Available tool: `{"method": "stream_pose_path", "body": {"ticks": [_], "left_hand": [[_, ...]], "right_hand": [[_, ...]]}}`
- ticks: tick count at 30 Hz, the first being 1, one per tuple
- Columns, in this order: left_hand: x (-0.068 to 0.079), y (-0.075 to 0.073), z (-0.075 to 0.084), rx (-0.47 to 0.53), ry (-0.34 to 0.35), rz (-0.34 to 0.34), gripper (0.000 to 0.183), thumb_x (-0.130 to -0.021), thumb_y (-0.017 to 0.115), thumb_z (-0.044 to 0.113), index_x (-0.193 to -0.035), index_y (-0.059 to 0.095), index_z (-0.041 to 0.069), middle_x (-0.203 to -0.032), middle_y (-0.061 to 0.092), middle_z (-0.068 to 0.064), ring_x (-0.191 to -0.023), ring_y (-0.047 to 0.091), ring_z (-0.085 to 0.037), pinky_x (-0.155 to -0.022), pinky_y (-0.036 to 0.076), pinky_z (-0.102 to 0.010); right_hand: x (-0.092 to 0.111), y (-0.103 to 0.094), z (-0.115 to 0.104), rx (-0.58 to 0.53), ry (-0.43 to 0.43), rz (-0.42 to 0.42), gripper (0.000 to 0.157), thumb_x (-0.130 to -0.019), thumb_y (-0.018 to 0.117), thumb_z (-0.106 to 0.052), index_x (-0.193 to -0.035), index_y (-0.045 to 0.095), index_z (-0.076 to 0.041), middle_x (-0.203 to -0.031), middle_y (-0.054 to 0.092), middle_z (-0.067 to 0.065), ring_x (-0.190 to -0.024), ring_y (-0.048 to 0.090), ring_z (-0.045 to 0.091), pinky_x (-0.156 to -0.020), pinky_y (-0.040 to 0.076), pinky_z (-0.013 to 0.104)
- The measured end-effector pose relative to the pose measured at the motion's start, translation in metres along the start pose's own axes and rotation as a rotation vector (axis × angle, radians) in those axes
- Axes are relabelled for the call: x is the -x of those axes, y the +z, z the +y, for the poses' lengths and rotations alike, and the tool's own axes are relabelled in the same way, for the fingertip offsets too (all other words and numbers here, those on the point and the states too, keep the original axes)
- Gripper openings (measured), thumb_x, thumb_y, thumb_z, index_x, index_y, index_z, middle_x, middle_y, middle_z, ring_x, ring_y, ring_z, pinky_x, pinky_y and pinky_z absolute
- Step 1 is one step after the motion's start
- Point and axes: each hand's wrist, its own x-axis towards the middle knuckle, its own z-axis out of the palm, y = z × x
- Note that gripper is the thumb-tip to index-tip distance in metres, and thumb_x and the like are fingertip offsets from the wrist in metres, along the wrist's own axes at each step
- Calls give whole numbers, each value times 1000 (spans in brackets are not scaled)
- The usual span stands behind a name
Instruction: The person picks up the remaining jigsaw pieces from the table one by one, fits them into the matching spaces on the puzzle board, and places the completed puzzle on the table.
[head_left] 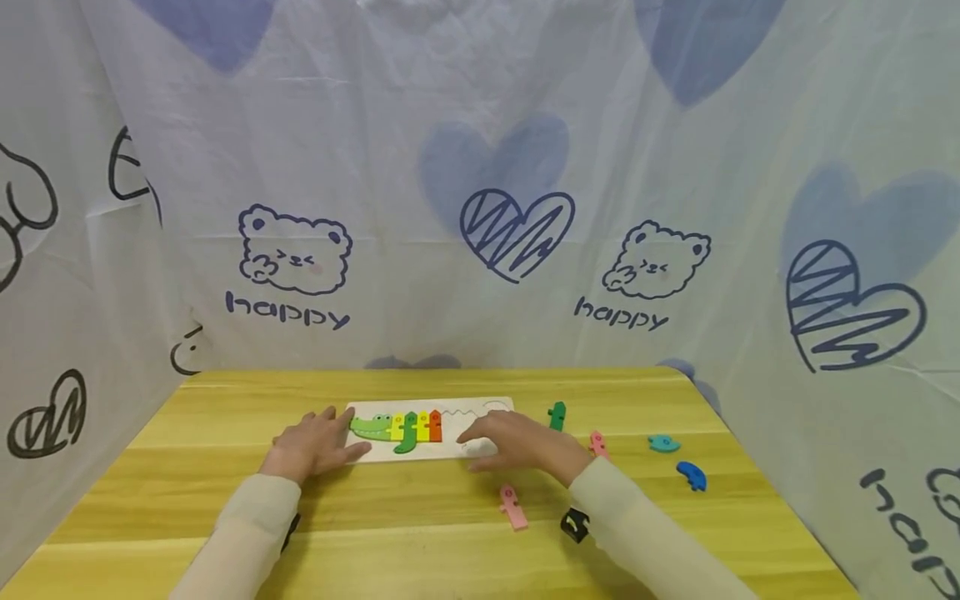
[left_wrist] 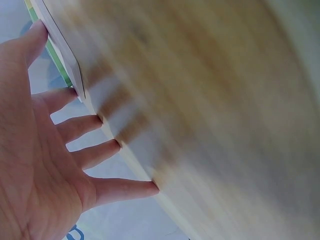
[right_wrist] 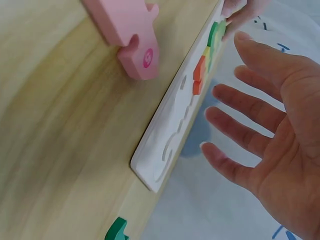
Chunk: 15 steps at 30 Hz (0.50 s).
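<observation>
Touches the left end of the white board (head_left: 450,451) with the left hand (head_left: 313,447), fingers spread and straight. Holds the right hand (head_left: 525,442) over the board's right part, with fingers parted and loosely bent. Has the board flat on the far part of the wooden table (head_left: 420,533). Bears, on its left half, a green crocodile head (head_left: 370,428), yellow pieces (head_left: 424,426), a curved green piece (head_left: 410,432) among them, and an orange piece (head_left: 436,426). Includes, loose to the right, a dark green piece (head_left: 557,415), a teal piece (head_left: 663,443), a blue piece (head_left: 692,476) and, nearer, a pink piece (head_left: 513,508).
</observation>
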Motion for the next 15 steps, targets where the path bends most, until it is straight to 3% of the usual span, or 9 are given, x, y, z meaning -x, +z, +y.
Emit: {"method": "stream_pose_path", "body": {"ticks": [15], "left_hand": [[0,0,0,10,4,-6,87,-85,43,72,-149,33,14,-149,35,-25,-130,36,-54,-86,40,-75]], "right_hand": [[44,6,9,-29,-13,-14,38,-87,68,-34,-120,66,-15,-121,67,-3,-115,60,15,-100,49,34]]}}
